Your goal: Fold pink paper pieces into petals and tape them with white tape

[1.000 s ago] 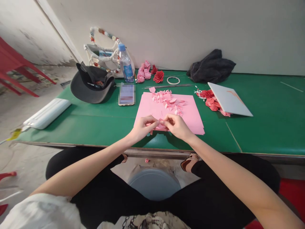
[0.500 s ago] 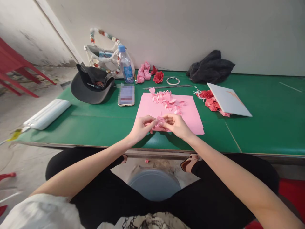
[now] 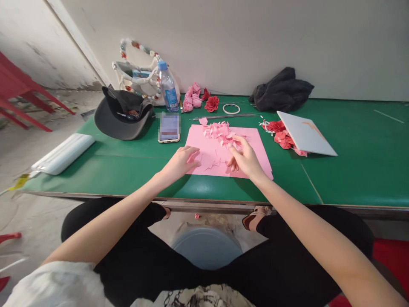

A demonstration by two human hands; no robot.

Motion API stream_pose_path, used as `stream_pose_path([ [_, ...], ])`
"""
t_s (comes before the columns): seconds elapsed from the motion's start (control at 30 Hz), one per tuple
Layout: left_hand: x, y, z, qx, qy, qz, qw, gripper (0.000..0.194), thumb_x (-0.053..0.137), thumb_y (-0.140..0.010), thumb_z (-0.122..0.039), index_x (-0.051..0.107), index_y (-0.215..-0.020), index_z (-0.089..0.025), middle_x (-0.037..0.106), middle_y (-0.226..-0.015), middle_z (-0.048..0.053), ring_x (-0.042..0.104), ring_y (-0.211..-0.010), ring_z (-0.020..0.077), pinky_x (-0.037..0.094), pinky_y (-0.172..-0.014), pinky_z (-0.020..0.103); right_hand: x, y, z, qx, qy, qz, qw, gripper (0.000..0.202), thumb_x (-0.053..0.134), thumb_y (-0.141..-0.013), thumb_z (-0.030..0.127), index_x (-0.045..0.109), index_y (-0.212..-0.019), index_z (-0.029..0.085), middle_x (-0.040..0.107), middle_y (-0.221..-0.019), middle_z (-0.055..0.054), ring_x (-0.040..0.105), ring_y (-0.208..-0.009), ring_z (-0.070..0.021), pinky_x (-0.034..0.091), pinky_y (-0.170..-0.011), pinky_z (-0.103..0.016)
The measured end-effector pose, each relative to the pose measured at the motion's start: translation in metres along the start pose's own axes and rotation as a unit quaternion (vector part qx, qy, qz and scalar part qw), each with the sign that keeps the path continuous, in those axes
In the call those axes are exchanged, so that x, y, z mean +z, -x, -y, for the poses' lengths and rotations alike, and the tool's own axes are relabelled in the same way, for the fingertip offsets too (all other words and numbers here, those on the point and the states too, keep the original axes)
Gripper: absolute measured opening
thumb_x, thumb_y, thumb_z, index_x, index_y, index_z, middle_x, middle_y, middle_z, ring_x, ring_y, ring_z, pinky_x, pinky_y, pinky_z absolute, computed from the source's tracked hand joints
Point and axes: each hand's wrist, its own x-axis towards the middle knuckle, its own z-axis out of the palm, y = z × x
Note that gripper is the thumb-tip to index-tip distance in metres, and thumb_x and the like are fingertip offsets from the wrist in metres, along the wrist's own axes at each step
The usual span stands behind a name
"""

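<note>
My left hand (image 3: pixel 181 163) is open at the left edge of a stack of pink paper sheets (image 3: pixel 260 157), thumb and fingers apart with nothing between them. Over the right part of the stack, my right hand (image 3: pixel 245 160) reaches to a heap of folded pink paper pieces (image 3: pixel 219 131). Its thumb and forefinger are spread beside the heap, and no held piece can be made out. Several flat pink paper pieces (image 3: pixel 209 160) lie on the sheets between my hands.
Behind the paper are thin wires (image 3: pixel 226 116), a white ring (image 3: pixel 231 108), paper flowers (image 3: pixel 211 103) and a bottle (image 3: pixel 168 87). A phone (image 3: pixel 169 128) and cap (image 3: pixel 124 115) stand left. To the right, a white board (image 3: pixel 305 132) leans over red paper flowers (image 3: pixel 283 138).
Both hands were together, pinching a small pink paper piece. They have parted: the left moved left and opened, the right moved up and right to the folded heap.
</note>
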Motion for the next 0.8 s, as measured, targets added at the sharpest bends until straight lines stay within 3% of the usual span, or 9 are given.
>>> stream_pose_path([
  [0.1,0.002,-0.001,0.001,-0.016,0.033,-0.039,0.999,0.035,0.067,-0.075,-0.027,0.064,-0.108,-0.016,0.062,-0.108,0.010,0.058,-0.102,0.0255,0.044,-0.093,0.040,0.004,0.002,-0.005,-0.018,0.014,0.020,1.000,0.048,0.054,-0.087,0.041,0.044,-0.130,0.021,0.061,-0.052,0.003,0.055,-0.035,-0.0124,0.043,-0.037,-0.024],
  [0.2,0.002,-0.003,-0.003,-0.038,0.142,-0.069,0.987,0.030,0.070,-0.072,-0.027,0.066,-0.101,-0.018,0.061,-0.101,0.007,0.060,-0.091,0.0209,0.049,-0.082,0.035,0.006,0.003,-0.007,-0.049,0.030,0.026,0.998,0.035,0.055,-0.087,0.035,0.052,-0.119,0.020,0.064,-0.060,0.001,0.059,-0.044,-0.0128,0.049,-0.045,-0.026],
  [0.3,0.003,-0.001,-0.011,-0.052,0.325,-0.059,0.943,0.032,0.075,-0.068,-0.028,0.064,-0.096,-0.017,0.063,-0.102,0.005,0.061,-0.089,0.0177,0.050,-0.079,0.031,0.012,0.008,-0.006,-0.097,0.046,0.050,0.993,0.024,0.060,-0.083,0.032,0.062,-0.103,0.019,0.068,-0.080,-0.004,0.067,-0.071,-0.0160,0.055,-0.062,-0.028],
  [0.37,0.007,0.003,-0.018,-0.076,0.420,-0.039,0.903,0.032,0.078,-0.066,-0.029,0.061,-0.089,-0.016,0.065,-0.094,0.003,0.063,-0.083,0.0159,0.050,-0.078,0.030,0.020,0.015,-0.005,-0.108,0.030,0.092,0.989,0.028,0.066,-0.080,0.033,0.062,-0.104,0.019,0.068,-0.091,-0.005,0.067,-0.086,-0.0180,0.057,-0.072,-0.030],
  [0.43,0.012,0.008,-0.025,-0.109,0.469,-0.009,0.876,0.031,0.079,-0.067,-0.028,0.058,-0.086,-0.015,0.065,-0.082,0.002,0.065,-0.076,0.0152,0.051,-0.076,0.031,0.028,0.021,-0.005,-0.104,0.010,0.121,0.987,0.035,0.071,-0.076,0.032,0.061,-0.106,0.020,0.068,-0.095,-0.006,0.066,-0.089,-0.0184,0.056,-0.076,-0.032],
  [0.53,0.018,0.013,-0.033,-0.137,0.515,0.032,0.845,0.031,0.079,-0.068,-0.030,0.058,-0.086,-0.013,0.068,-0.083,0.005,0.067,-0.077,0.0168,0.053,-0.076,0.032,0.033,0.025,-0.005,-0.099,0.006,0.110,0.989,0.027,0.071,-0.075,0.028,0.062,-0.099,0.019,0.068,-0.088,-0.005,0.067,-0.082,-0.0177,0.056,-0.073,-0.031],
  [0.63,0.015,0.012,-0.035,-0.135,0.515,0.025,0.846,0.030,0.075,-0.073,-0.034,0.059,-0.090,-0.014,0.068,-0.087,0.005,0.067,-0.078,0.0161,0.054,-0.079,0.033,0.026,0.020,-0.005,-0.107,0.020,0.127,0.986,0.015,0.065,-0.079,0.024,0.064,-0.092,0.018,0.069,-0.086,-0.004,0.066,-0.080,-0.0173,0.055,-0.072,-0.031],
  [0.8,0.011,0.008,-0.029,-0.090,0.442,-0.024,0.892,0.028,0.076,-0.071,-0.035,0.057,-0.078,-0.015,0.063,-0.076,0.000,0.065,-0.070,0.0138,0.055,-0.069,0.028,0.016,0.010,-0.006,-0.120,0.075,0.139,0.980,0.011,0.060,-0.081,0.025,0.066,-0.085,0.017,0.068,-0.086,-0.004,0.064,-0.079,-0.0172,0.052,-0.070,-0.030],
])
